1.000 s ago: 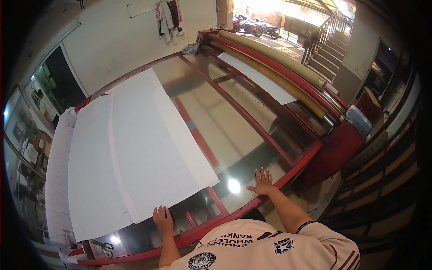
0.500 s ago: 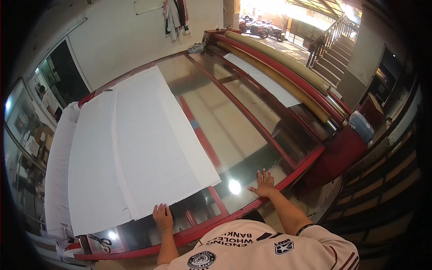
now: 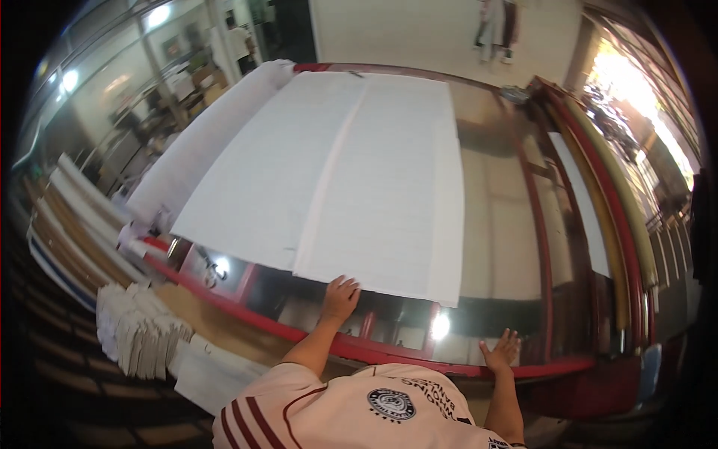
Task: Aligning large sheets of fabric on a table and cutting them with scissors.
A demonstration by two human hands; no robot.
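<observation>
A broad white fabric sheet (image 3: 389, 187) lies spread over the glass-topped table (image 3: 497, 254) with its red frame. A raised strip or fold (image 3: 334, 168) runs lengthwise through it. At the sheet's near edge rests my left hand (image 3: 341, 299), fingers extended, its tips on or just beside the cloth. My right hand (image 3: 502, 350) lies with fingers spread on the bare glass near the front rim, right of the sheet's corner. Neither hand holds anything. Scissors (image 3: 213, 275) lie on the glass by the near left corner, and a small dark tool (image 3: 357, 74) sits at the far edge.
A thick white fabric roll (image 3: 209, 135) runs along the table's left end. Long yellow and red rolls (image 3: 621, 194) line the right side. Stacked folded material (image 3: 138, 329) stands below the front left edge. A person (image 3: 239, 41) is behind glass at the far left.
My view has swung to the left, bringing the fabric roll and the folded stack into sight. Both hands stay at about the same places on the table; the sheet looks unmoved.
</observation>
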